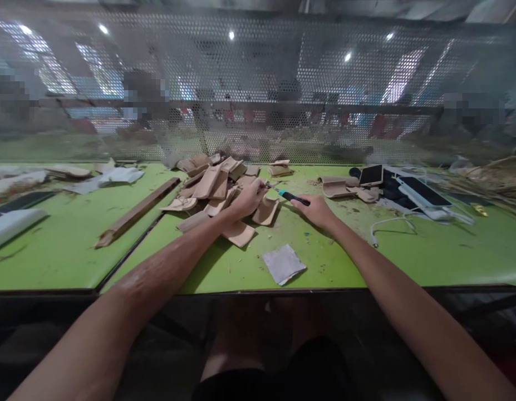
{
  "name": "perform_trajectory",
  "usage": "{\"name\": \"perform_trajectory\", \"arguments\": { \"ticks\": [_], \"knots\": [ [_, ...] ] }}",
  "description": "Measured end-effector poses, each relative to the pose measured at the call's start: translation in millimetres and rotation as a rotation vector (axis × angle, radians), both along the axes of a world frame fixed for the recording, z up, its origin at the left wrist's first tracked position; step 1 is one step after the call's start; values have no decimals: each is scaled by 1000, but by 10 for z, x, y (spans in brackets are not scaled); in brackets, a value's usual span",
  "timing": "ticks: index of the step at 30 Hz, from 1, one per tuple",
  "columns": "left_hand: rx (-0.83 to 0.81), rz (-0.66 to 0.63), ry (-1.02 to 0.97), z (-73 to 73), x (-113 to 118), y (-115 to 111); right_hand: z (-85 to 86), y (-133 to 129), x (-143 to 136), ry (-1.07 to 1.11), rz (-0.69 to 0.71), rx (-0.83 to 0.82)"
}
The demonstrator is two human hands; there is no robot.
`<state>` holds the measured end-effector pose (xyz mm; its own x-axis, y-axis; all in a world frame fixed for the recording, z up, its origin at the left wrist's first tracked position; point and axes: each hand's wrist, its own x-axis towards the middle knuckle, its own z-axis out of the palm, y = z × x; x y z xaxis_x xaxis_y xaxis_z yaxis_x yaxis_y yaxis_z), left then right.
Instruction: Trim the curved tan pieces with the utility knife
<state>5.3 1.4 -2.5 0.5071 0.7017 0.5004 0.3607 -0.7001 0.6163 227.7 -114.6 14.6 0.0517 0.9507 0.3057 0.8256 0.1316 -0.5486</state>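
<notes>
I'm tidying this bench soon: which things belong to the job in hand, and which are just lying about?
Job, it seems:
black-and-teal tool, in the right hand
curved tan pieces, heaped by the left hand

Lying about:
phones
white cable
long brown strip
grey square, though possibly for the job

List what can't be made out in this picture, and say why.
All in the head view:
- Whatever the left hand may pinch: too small, partly behind its fingers.
- Tip of the teal-and-black tool in the right hand: too small to tell its shape.
- Lower tan pieces: covered by upper ones.
- Room beyond the perforated screen: blurred, veiled by it.
- Straw: cut off by the right edge.
</notes>
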Motion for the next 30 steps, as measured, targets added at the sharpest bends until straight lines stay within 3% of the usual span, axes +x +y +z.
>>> {"name": "perform_trajectory", "arguments": {
  "ticks": [5,30],
  "knots": [
    [-11,-3,-1,1,9,-5,-15,28,48,-26,-59,39],
    [-10,20,11,42,19,-40,-20,25,40,-4,-38,12]
  ]
}}
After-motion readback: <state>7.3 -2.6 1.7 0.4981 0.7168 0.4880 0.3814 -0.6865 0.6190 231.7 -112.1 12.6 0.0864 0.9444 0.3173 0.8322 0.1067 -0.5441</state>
